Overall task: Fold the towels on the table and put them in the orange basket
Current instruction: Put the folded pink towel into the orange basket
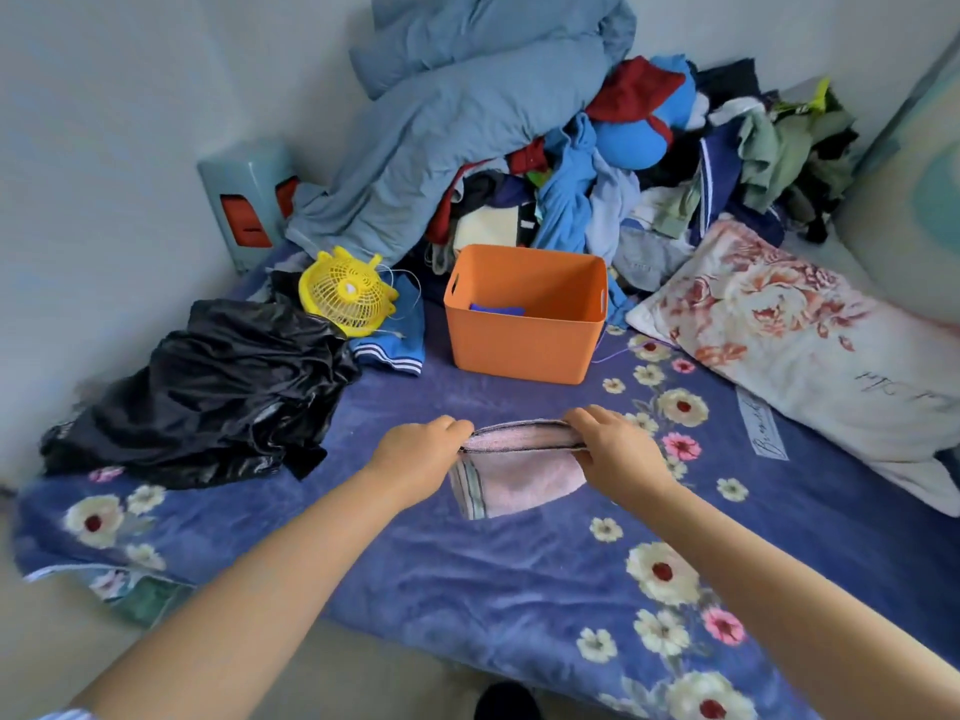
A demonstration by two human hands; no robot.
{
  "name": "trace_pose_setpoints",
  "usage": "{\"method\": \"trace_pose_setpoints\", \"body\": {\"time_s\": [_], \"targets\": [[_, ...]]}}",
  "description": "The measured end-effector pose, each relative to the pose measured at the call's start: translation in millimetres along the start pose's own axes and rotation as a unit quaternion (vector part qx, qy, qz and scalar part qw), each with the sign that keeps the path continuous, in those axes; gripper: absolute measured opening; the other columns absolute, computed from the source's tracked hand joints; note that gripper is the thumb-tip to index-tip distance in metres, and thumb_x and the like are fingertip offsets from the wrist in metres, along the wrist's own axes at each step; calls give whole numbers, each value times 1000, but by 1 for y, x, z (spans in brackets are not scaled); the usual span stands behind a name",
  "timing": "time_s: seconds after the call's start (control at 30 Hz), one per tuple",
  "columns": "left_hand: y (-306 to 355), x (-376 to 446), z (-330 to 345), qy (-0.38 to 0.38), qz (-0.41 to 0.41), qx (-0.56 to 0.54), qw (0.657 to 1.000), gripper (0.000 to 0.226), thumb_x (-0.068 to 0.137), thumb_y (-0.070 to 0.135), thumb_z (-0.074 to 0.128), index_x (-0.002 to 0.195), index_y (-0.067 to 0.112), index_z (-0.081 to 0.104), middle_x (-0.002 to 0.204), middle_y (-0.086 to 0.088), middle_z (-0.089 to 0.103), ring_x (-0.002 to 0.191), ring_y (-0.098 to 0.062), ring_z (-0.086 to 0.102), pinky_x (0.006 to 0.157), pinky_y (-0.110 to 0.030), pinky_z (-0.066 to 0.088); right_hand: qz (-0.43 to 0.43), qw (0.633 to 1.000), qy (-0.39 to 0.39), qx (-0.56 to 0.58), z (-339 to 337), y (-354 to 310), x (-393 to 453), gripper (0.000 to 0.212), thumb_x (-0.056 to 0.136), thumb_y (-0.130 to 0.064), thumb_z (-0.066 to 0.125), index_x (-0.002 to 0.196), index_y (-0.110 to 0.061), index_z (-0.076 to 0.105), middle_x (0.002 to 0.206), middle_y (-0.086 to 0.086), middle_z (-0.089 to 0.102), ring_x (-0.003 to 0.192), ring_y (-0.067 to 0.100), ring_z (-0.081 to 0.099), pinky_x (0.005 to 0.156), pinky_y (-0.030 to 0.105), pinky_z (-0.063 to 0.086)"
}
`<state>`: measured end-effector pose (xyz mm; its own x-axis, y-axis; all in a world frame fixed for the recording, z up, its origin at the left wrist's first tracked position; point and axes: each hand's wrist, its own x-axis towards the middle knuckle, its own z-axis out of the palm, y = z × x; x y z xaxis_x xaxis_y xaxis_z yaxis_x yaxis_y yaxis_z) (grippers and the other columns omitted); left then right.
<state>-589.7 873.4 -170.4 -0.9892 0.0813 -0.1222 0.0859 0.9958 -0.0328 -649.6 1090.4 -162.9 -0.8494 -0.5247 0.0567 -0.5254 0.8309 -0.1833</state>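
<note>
Towel: the pink towel (519,478) lies near the middle of the floral blue blanket (467,574), partly folded, its doubled far edge raised off the cloth.
My left hand (421,459): fingers curled, pinching the left end of that raised edge.
My right hand (618,452): fingers curled, pinching the right end of the same edge.
Long axis: the gripped edge runs left to right between my hands, roughly parallel to the blanket's near edge.
Basket: the orange basket (524,317) stands straight beyond the towel, toward the blanket's far edge, apart from it; something blue (496,309) already lies inside.
Nearer hand: neither by much; my right sits slightly closer to the basket's middle.
Step, as I judge it: finishing a fold, then a lift forward into the basket.
Surroundings: black garment (208,392) at the left edge, yellow fan (345,293) beside the basket.
</note>
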Motion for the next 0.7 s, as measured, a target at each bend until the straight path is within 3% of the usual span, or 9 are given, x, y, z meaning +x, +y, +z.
{"method": "trace_pose_setpoints", "body": {"time_s": [0.13,0.23,0.33,0.4,0.57,0.63,0.7], "targets": [[-31,56,-22,-2,-18,-76,997,26,96,21,42,120,11,44,118,-10,52,102,-34,54,72,-41,43,-19,1000,6,-9,-10,11,65,37,88,-10,45,124,-16,46,119,4,54,107,28,52,75,36,46],[-50,101,-42,16,-11,-157,987,33,94,24,49,125,14,46,119,-6,54,103,-28,54,76,-35,42,-12,999,29,28,-20,27,109,43,84,-9,51,126,-15,48,120,5,57,107,29,54,73,34,43],[-72,167,-59,33,-1,-243,970,31,90,22,57,119,15,54,100,-1,56,82,-16,50,67,-27,35,-10,986,85,139,-31,52,169,41,76,2,60,115,-5,58,110,12,65,99,31,59,71,27,36],[-84,205,-66,44,-3,-307,951,26,87,17,60,113,11,59,86,4,53,73,-12,46,63,-22,30,12,967,128,220,-36,64,203,34,72,7,65,105,-1,62,99,12,68,86,25,59,64,15,28],[-109,284,-72,82,-39,-418,904,29,86,9,62,114,10,58,89,3,55,83,-14,50,74,-24,38,74,918,191,340,-33,83,276,33,74,7,63,105,-6,64,86,-10,59,77,3,52,64,5,35],[-118,313,-75,106,-51,-438,891,27,85,7,62,111,7,58,83,4,55,77,-12,50,69,-16,39,82,909,209,352,-31,91,307,30,75,7,62,103,-5,65,77,-18,55,70,-9,52,64,-2,35],[-124,341,-79,137,-61,-471,869,22,85,4,61,107,8,58,74,9,52,67,-5,48,60,-4,38,78,903,216,364,-31,98,334,30,77,7,61,104,-5,65,75,-19,53,70,-10,53,64,-3,35]]}}
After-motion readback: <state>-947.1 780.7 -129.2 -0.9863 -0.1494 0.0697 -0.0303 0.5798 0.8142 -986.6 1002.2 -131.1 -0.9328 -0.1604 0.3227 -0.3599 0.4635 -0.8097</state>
